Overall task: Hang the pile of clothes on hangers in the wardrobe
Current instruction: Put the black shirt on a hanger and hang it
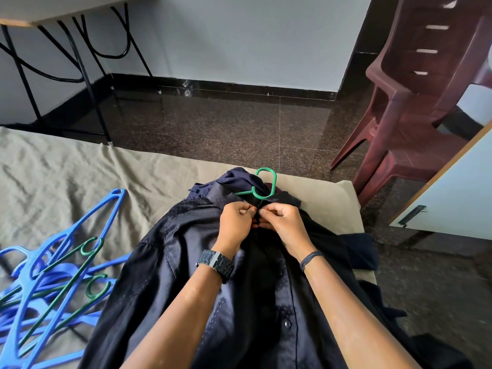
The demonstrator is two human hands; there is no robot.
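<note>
Navy shirt (202, 275) lies face-up on the bed (66, 169), collar end away from the person, already threaded on a green hanger (262, 186); only the hook and a short bit of one shoulder arm stick out past the collar. Both hands sit at the neck. Left hand (235, 221) has fingers curled, pinching the placket edge. Right hand (283, 222) is curled the same way, pinching the opposite edge. They're touching at the top button, so my read is they're buttoning it.

Handling: thin, limp fabric with a slight sheen, light, probably slippery on smooth plastic. It won't hold shape, and sleeves will trail. I'd lift by the hanger hook, not the cloth. The closed top button should keep it from sliding off.

Spare hangers (53, 270), blue and green, are tangled in a heap on the sheet to the left. Expect them to snag when pulling one out.

Can't see: the button itself or its hole, hidden behind fingertips; most of the hanger inside the shirt; the shirt hem, cut off at bottom edge. More dark clothes (356, 251) sit under and to the right, count unclear. White door panel (458, 198) at right may be the wardrobe; can't confirm.
</note>
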